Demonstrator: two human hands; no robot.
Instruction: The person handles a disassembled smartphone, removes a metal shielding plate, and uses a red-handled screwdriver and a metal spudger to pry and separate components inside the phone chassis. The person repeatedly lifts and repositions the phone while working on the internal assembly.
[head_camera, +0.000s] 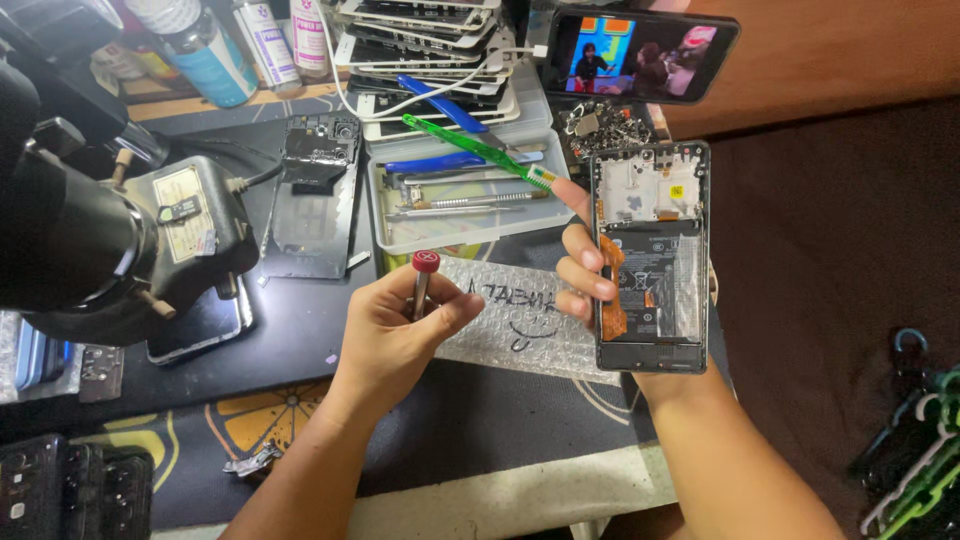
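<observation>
My right hand (583, 268) holds an opened phone (650, 258) upright by its left edge, back cover off, with the battery, an orange flex cable and the white board showing. My left hand (392, 330) is closed around a small screwdriver with a red cap (425, 263), tip pointing down. Both hands hover over a sheet of bubble wrap (520, 325) with black marker writing on it, lying on the dark work mat (300, 330).
A white tray (455, 235) with tweezers, blue tools and a green toothbrush (480, 150) sits behind. A phone back frame (315, 195) lies left of it. A black microscope (90, 230) stands at left. A stack of phone screens and a phone playing video (640, 50) are at the back. Hangers lie at right.
</observation>
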